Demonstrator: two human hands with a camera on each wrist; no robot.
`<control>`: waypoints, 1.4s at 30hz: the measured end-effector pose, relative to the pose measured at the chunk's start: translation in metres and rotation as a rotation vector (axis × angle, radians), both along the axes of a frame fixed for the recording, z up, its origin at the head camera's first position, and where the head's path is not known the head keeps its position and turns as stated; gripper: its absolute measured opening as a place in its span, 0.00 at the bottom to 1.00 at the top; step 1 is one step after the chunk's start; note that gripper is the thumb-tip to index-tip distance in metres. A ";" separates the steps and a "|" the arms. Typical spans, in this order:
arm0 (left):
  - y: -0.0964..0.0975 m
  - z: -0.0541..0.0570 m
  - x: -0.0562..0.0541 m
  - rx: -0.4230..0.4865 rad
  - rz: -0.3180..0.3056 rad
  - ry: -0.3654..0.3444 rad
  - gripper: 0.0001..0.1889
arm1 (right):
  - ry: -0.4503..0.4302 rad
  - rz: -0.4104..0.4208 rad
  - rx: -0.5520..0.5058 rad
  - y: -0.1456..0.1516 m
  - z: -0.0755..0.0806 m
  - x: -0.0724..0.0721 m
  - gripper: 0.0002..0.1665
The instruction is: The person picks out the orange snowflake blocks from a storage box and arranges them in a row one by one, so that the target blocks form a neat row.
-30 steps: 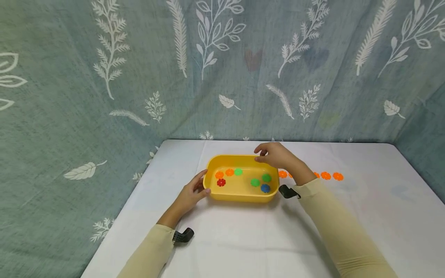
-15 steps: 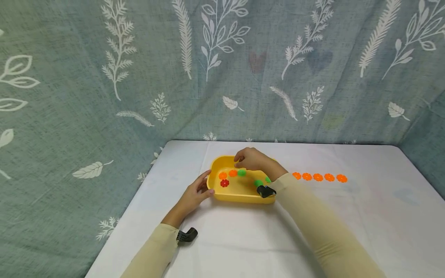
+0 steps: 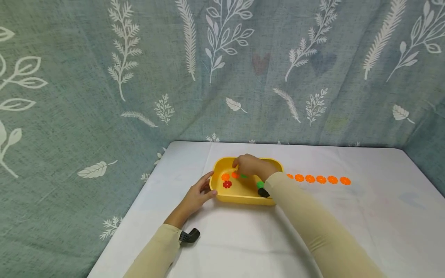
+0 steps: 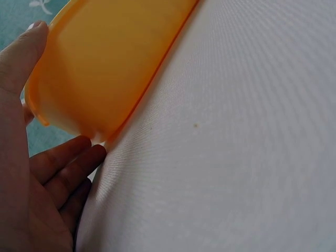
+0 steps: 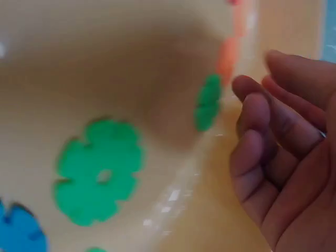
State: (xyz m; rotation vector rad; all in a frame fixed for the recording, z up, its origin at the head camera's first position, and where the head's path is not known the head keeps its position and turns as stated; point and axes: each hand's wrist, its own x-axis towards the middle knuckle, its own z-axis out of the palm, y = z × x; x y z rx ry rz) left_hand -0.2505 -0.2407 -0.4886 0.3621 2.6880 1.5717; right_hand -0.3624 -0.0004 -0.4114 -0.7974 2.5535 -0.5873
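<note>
A yellow plastic tray sits on the white cloth. My left hand holds its left end, thumb at the rim and fingers against the outer wall, as the left wrist view shows on the tray side. My right hand reaches down inside the tray, fingers loosely bent, with nothing visible between them. Right by its fingertips are an orange flower-shaped disc and a green disc. A second orange disc and a red disc lie to the left. Another green disc and a blue disc are nearer the wrist.
To the right of the tray, several orange flower-shaped discs lie in a straight row on the white-covered table. A green leaf-patterned curtain hangs behind and at the left.
My right hand has come from the tray's far right rim leftward, then down into the tray toward the orange and green discs. My left hand keeps its hold on the tray.
</note>
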 end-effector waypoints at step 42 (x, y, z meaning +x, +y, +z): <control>0.001 0.003 0.004 -0.023 0.032 0.024 0.38 | -0.033 0.030 -0.067 0.018 -0.006 0.000 0.05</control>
